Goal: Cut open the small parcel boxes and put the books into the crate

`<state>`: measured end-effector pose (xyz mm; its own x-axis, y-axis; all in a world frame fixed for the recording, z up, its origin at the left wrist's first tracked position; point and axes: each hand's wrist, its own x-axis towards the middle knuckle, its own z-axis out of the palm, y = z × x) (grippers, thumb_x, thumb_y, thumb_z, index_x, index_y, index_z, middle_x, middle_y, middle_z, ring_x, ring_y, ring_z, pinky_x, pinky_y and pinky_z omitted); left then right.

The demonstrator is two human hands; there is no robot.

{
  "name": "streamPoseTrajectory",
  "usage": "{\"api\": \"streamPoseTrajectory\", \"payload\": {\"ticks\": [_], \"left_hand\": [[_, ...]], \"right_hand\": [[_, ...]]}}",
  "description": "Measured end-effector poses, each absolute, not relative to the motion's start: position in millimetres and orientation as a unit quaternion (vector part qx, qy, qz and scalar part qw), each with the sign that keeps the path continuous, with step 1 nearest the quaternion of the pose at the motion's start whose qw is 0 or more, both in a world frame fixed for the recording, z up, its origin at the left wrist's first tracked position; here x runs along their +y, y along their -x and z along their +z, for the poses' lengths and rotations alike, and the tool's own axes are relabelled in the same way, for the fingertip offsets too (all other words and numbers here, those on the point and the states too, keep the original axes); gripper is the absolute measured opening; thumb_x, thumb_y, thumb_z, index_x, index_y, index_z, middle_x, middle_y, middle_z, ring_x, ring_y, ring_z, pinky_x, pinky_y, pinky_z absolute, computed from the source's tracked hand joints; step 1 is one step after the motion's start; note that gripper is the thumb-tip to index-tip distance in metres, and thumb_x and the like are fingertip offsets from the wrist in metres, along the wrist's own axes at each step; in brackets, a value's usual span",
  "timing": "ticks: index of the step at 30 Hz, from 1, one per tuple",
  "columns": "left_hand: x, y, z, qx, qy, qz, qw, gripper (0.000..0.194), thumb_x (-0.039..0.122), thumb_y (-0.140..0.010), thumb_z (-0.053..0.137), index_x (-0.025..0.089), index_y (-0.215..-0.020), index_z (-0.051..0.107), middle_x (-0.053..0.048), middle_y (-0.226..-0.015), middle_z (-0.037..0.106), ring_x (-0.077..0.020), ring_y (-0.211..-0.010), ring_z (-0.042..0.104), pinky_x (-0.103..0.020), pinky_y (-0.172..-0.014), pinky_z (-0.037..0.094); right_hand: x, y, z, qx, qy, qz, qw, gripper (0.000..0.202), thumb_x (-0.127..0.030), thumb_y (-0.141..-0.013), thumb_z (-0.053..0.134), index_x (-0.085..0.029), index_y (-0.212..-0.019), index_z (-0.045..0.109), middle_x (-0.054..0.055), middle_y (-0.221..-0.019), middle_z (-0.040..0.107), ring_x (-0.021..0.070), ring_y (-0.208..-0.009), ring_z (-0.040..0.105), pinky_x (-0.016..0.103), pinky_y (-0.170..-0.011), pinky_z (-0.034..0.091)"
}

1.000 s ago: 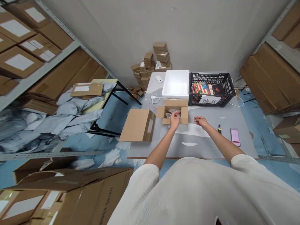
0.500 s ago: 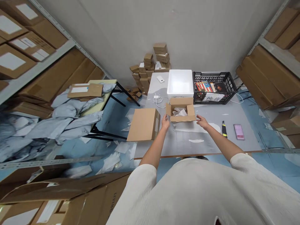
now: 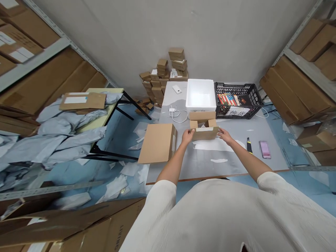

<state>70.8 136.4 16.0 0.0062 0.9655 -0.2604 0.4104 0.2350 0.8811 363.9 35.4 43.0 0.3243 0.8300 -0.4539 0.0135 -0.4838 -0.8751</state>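
Note:
A small cardboard box (image 3: 204, 133) stands on the grey table (image 3: 183, 164), its back flap raised and some whitish packing inside. My left hand (image 3: 187, 135) grips the box's near left corner, thumb at the front flap's edge. At the box's right end is my right hand (image 3: 224, 135), fingers closed against the corner. Behind the box are a white foam bin (image 3: 201, 94) and a black crate (image 3: 238, 111) holding colourful printed items. To the left sits a larger closed carton (image 3: 155, 143).
A black-and-yellow cutter (image 3: 249, 145) and a pink phone-like object (image 3: 265, 149) lie on the right. A white cable (image 3: 181, 120) and white phone (image 3: 176, 89) lie at the back left. Grey bags (image 3: 65, 122) cover a side table. Shelves of cartons flank both sides.
The box's side flaps have been folded inward and its front flap now hangs towards me. My left hand has moved up onto the front corner. The view has shifted slightly.

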Motion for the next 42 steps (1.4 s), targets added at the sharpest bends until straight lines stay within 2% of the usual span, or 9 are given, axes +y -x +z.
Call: {"api": "streamPoseTrajectory", "payload": {"ticks": [2,4,8,12,16,22,31,36,42], "left_hand": [[136.9,-77.4,15.5,0.677,-0.537,0.282,0.417,0.024,0.032,-0.094,0.075,0.019,-0.114,0.072,-0.016,-0.114,0.079,-0.0331,-0.118,0.072,-0.043,-0.108,0.05],[135.1,-82.4,14.3,0.7,-0.538,0.265,0.387,0.025,0.027,-0.093,0.073,0.019,-0.117,0.072,-0.017,-0.115,0.079,-0.0339,-0.118,0.072,-0.041,-0.106,0.05],[124.5,-83.6,10.4,0.7,-0.575,0.226,0.358,0.012,0.028,-0.096,0.069,0.02,-0.101,0.076,-0.019,-0.118,0.076,-0.0361,-0.121,0.071,-0.041,-0.103,0.05],[110.9,-78.8,8.3,0.679,-0.635,0.193,0.315,0.02,0.031,-0.103,0.061,0.019,-0.096,0.075,-0.017,-0.114,0.074,-0.0338,-0.115,0.069,-0.038,-0.098,0.05],[100.4,-80.5,11.3,0.658,-0.652,0.228,0.299,0.019,0.031,-0.104,0.061,0.021,-0.092,0.073,-0.013,-0.105,0.071,-0.0301,-0.107,0.067,-0.036,-0.096,0.05],[89.2,-108.8,25.0,0.615,-0.672,0.281,0.302,0.013,0.026,-0.102,0.061,0.023,-0.094,0.071,-0.01,-0.104,0.068,-0.0286,-0.103,0.065,-0.037,-0.098,0.051],[66.6,-197.9,38.5,0.545,-0.704,0.308,0.336,0.011,0.024,-0.1,0.062,0.023,-0.098,0.072,-0.009,-0.1,0.064,-0.0284,-0.102,0.064,-0.04,-0.1,0.053],[49.3,-274.0,44.6,0.486,-0.733,0.313,0.358,0.019,0.019,-0.099,0.058,0.023,-0.107,0.074,-0.01,-0.106,0.064,-0.029,-0.107,0.064,-0.042,-0.103,0.054],[19.6,-381.6,47.9,0.43,-0.758,0.307,0.382,0.022,0.019,-0.098,0.058,0.022,-0.111,0.076,-0.01,-0.104,0.064,-0.0292,-0.104,0.065,-0.042,-0.103,0.054]], "right_hand": [[37.5,-364.3,41.4,-0.295,0.71,0.501,0.396,0.059,-0.027,-0.082,0.081,-0.024,-0.14,0.07,0.013,-0.148,0.071,0.0241,-0.123,0.072,0.039,-0.1,0.062],[37.4,-364.5,38.7,-0.294,0.712,0.512,0.381,0.055,-0.03,-0.081,0.081,-0.024,-0.136,0.072,0.011,-0.139,0.074,0.0237,-0.115,0.075,0.039,-0.098,0.062],[32.4,-362.6,31.3,-0.316,0.705,0.513,0.373,0.042,-0.034,-0.079,0.079,-0.026,-0.12,0.08,0.007,-0.127,0.079,0.0247,-0.113,0.073,0.04,-0.098,0.061],[25.9,-360.8,25.4,-0.338,0.704,0.474,0.408,0.042,-0.034,-0.074,0.074,-0.025,-0.114,0.083,0.005,-0.124,0.08,0.0249,-0.104,0.073,0.042,-0.097,0.062],[19.2,-364.7,23.9,-0.352,0.705,0.427,0.443,0.043,-0.038,-0.074,0.07,-0.024,-0.113,0.082,0.005,-0.121,0.082,0.0249,-0.099,0.073,0.043,-0.095,0.062],[1.1,-385.6,26.6,-0.332,0.746,0.311,0.487,0.042,-0.044,-0.076,0.07,-0.021,-0.112,0.076,0.01,-0.122,0.081,0.0258,-0.096,0.074,0.044,-0.095,0.062],[-56.7,-457.7,39.7,-0.28,0.769,0.225,0.528,0.037,-0.039,-0.077,0.07,-0.02,-0.108,0.077,0.011,-0.114,0.082,0.0258,-0.087,0.073,0.044,-0.093,0.06],[-101.4,-514.9,52.3,-0.239,0.788,0.173,0.54,0.043,-0.043,-0.079,0.068,-0.018,-0.112,0.078,0.012,-0.112,0.082,0.0246,-0.081,0.07,0.043,-0.087,0.06],[-166.5,-595.2,61.7,-0.194,0.807,0.118,0.545,0.042,-0.044,-0.078,0.069,-0.017,-0.108,0.079,0.014,-0.107,0.083,0.0272,-0.084,0.072,0.043,-0.086,0.06]]}}
